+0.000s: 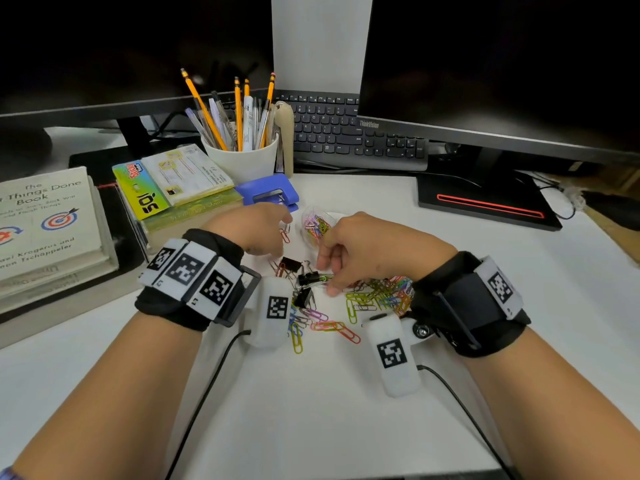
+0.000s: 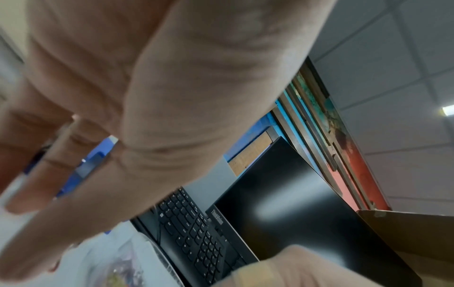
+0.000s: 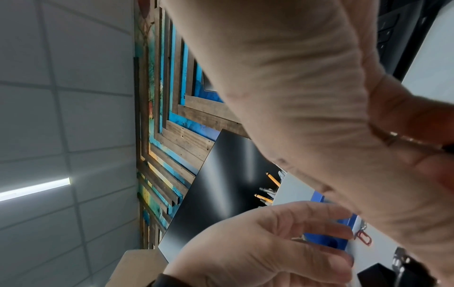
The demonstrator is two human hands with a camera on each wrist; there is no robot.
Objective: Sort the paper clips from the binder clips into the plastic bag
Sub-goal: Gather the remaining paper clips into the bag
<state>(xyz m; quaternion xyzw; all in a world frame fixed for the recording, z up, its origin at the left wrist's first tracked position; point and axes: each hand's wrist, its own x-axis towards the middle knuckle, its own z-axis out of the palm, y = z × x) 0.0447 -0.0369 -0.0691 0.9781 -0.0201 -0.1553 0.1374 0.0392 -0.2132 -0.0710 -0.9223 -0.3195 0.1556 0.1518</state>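
Tangling was the risk: right hand (image 1: 360,251) pinched a paper clip (image 1: 320,278) against binder clips (image 1: 304,278) (left hand (image 1: 258,228) loosely spread) beside the plastic bag (image 1: 317,225).

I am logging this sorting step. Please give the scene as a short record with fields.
left hand: fingers reach toward a red paper clip, grip unclear
right hand: fingers curled at the binder clips; what they pinch is unclear
plastic bag: holds coloured clips, lies beyond the hands
loose paper clips: heap on white desk
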